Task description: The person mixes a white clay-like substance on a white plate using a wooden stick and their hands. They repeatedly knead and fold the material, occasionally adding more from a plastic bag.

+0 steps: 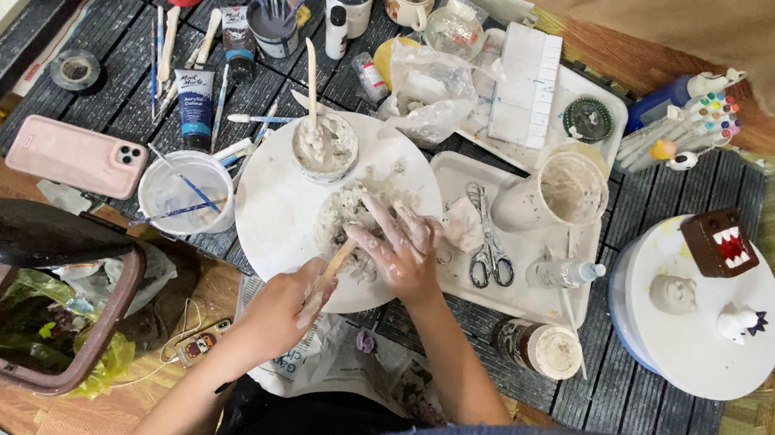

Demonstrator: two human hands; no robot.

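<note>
- Two bare hands work over one round white plate point(273, 207), taken here as the landmark; only the head view is available.
- Head view, left hand point(279, 308): positioned at the near edge of the plate. Its fingers are closed around a wooden stick point(337, 261), which is smeared with grey paste.
- Stick axis: slanted up and away from the left hand, tip pointing toward the plate centre and meeting the clay mass beside the right hand.
- Head view, right hand point(403, 250): positioned over the right half of the plate. Its fingers are spread flat and pressed onto the clay lump point(342, 216), gripping nothing; they are coated in pale clay.
- Clay lump: sits at the plate centre, directly under and left of the right hand's fingers, so the right hand is the nearer one. Surface is wet, grey-white, ragged and uneven.
- Small paste bowl point(325, 145): on the far part of the plate, with a stick standing in it.
- Scissors point(489, 247): on a white tray right of the plate.
- Pink phone point(78, 156): on the desk, left of the plate.
</note>
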